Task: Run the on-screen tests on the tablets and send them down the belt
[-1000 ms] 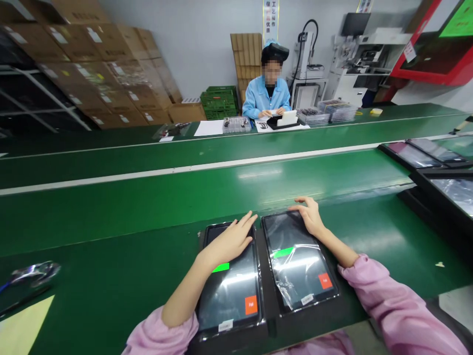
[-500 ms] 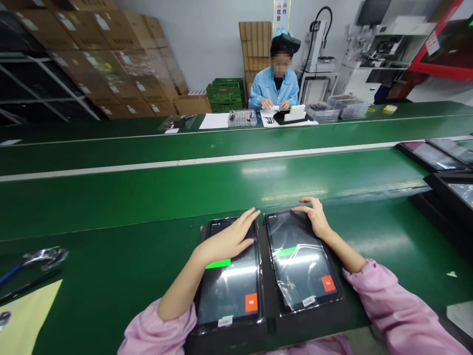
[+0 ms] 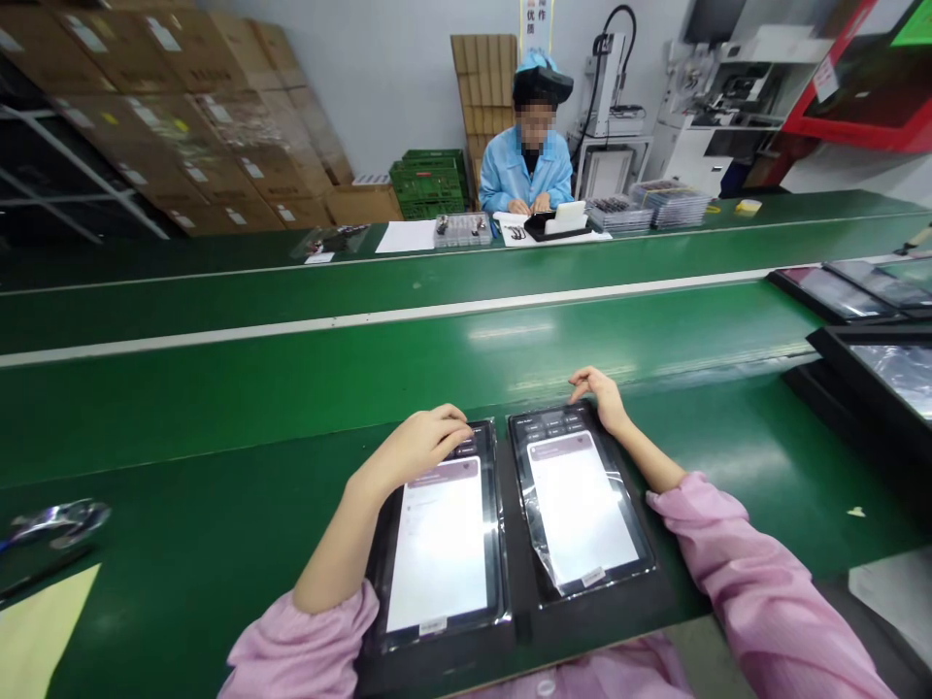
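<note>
Two tablets in clear film lie side by side on a black base [image 3: 522,592], both showing a mostly white screen with small dark buttons along the top. Over the upper part of the left tablet [image 3: 441,553] rests my left hand [image 3: 426,442], palm down, fingers loosely bent and thumb apart. It covers the tablet's upper left corner. At the top edge of the right tablet [image 3: 579,510], my right hand [image 3: 602,396] has its fingers spread and slightly curled near the upper right corner. Neither hand grips anything; whether the fingertips touch the glass I cannot tell.
More tablets in black trays [image 3: 874,364] stand at the right. Yellow paper [image 3: 48,621] and a shiny metal and blue object [image 3: 62,524] lie at the left. Beyond the green bench [image 3: 291,379], a co-worker in blue [image 3: 528,170] sits behind parts trays [image 3: 464,230].
Both screens switched from dark, with green bars and orange "Fail" squares, to mostly white pages. My left hand drew back left and its fingers curled. The view shifted slightly.
</note>
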{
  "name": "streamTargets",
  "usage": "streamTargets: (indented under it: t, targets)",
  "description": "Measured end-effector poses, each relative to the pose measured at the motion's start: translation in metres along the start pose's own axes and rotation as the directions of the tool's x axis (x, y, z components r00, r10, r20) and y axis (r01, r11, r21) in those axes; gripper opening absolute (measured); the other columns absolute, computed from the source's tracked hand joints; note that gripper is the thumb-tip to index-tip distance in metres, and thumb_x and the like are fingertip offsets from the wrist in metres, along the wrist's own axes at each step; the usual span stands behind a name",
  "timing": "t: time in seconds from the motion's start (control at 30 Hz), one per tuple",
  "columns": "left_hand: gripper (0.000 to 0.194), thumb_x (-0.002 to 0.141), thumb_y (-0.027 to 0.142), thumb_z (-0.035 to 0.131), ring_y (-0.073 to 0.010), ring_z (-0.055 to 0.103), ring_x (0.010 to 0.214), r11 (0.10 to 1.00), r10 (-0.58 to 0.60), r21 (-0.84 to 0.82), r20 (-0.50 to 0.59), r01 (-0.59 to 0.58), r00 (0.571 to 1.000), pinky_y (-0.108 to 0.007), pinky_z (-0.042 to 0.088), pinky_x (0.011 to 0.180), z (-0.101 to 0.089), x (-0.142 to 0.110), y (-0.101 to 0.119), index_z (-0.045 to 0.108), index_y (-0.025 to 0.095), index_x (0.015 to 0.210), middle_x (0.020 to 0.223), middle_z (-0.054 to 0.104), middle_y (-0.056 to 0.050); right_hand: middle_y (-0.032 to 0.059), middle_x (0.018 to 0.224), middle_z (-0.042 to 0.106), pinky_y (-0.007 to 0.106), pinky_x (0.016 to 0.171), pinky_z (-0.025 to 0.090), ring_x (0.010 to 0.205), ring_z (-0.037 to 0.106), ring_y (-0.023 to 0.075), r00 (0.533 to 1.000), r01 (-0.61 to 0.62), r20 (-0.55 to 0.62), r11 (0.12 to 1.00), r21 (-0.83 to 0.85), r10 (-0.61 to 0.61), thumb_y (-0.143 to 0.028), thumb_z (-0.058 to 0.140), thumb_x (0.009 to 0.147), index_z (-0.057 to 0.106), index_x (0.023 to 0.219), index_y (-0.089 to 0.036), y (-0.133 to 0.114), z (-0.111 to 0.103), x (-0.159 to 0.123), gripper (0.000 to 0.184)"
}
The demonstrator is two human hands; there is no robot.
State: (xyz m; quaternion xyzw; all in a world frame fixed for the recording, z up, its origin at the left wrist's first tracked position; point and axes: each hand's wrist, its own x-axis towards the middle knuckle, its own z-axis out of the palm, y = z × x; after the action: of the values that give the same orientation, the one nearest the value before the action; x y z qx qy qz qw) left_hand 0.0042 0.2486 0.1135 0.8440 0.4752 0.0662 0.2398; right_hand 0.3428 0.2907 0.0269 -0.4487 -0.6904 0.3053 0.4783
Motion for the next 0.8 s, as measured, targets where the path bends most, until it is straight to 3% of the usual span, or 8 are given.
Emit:
streamTargets:
  t: [0.2,0.3,0.4,0.47,0.53,0.63,0.8]
  targets:
    - [0.052,0.096,0.041,0.031,-0.0246,0.062,0.100,0.988,0.099,0.123,-0.024,-0.095,0.995,-0.043,0.047,0.095,0.001,0.005,-0.012,0.081,0.029,0.085,0.111,0.069,-0.004,0.0096,0.099,0.065,0.039,0.090,0.046,0.093,0.059,0.0245,0.998,0.043,0.047,0.999,-0.016,-0.042,-0.056,0.042,0.090,0.073,0.057,-0.022,-0.004,0.000,-0.006,0.056]
    - [0.061,0.097,0.052,0.024,-0.0262,0.060,0.105,0.990,0.138,0.044,-0.068,-0.135,0.988,-0.043,0.046,0.098,-0.001,0.009,-0.016,0.079,0.027,0.086,0.115,0.067,-0.006,0.0092,0.099,0.066,0.040,0.091,0.046,0.093,0.059,0.0247,0.999,0.017,0.040,1.000,-0.023,-0.016,-0.051,0.044,0.087,0.071,0.054,-0.022,-0.004,0.001,-0.006,0.051]
    - [0.073,0.098,0.060,0.012,-0.0264,0.059,0.112,0.988,0.062,-0.135,-0.128,-0.079,0.990,-0.039,0.046,0.100,-0.005,0.015,-0.016,0.071,0.021,0.081,0.123,0.066,-0.008,0.0122,0.095,0.068,0.043,0.096,0.044,0.100,0.057,0.0276,0.996,-0.072,-0.050,0.997,-0.035,0.070,-0.049,0.031,0.095,0.073,0.064,-0.020,0.000,0.001,-0.005,0.060]
    - [0.070,0.098,0.061,0.010,-0.0256,0.062,0.108,0.983,-0.043,-0.180,-0.076,0.028,0.996,-0.038,0.048,0.096,-0.003,0.021,-0.014,0.065,0.021,0.081,0.115,0.069,-0.007,0.0133,0.090,0.069,0.044,0.097,0.043,0.102,0.057,0.0287,0.987,-0.145,-0.077,0.989,-0.044,0.141,-0.052,0.019,0.099,0.074,0.075,-0.018,0.004,0.002,-0.002,0.069]
    - [0.063,0.099,0.061,0.014,-0.0247,0.066,0.100,0.988,-0.090,-0.127,0.006,0.090,0.996,-0.036,0.050,0.091,0.004,0.027,-0.013,0.064,0.023,0.090,0.106,0.072,-0.005,0.0128,0.087,0.070,0.041,0.091,0.046,0.095,0.060,0.0274,0.977,-0.215,-0.014,0.975,-0.055,0.215,-0.060,0.013,0.098,0.075,0.080,-0.017,0.007,0.004,0.002,0.078]
    - [0.054,0.099,0.056,0.022,-0.0249,0.067,0.097,0.999,-0.053,0.006,0.047,0.053,0.997,-0.035,0.049,0.088,0.021,0.034,-0.010,0.065,0.023,0.104,0.105,0.072,-0.007,0.0121,0.079,0.070,0.036,0.079,0.049,0.078,0.064,0.0249,0.938,-0.301,0.151,0.949,-0.091,0.311,-0.074,0.012,0.092,0.075,0.077,-0.015,0.008,0.006,0.010,0.087]
    - [0.046,0.099,0.045,0.031,-0.0279,0.065,0.093,0.996,-0.015,0.088,0.031,0.013,0.999,-0.036,0.049,0.085,0.042,0.037,-0.004,0.067,0.017,0.103,0.090,0.070,-0.014,0.0102,0.071,0.069,0.035,0.078,0.047,0.078,0.064,0.0271,0.861,-0.350,0.317,0.916,-0.196,0.397,-0.084,0.038,0.084,0.072,0.065,-0.018,0.001,-0.001,0.018,0.076]
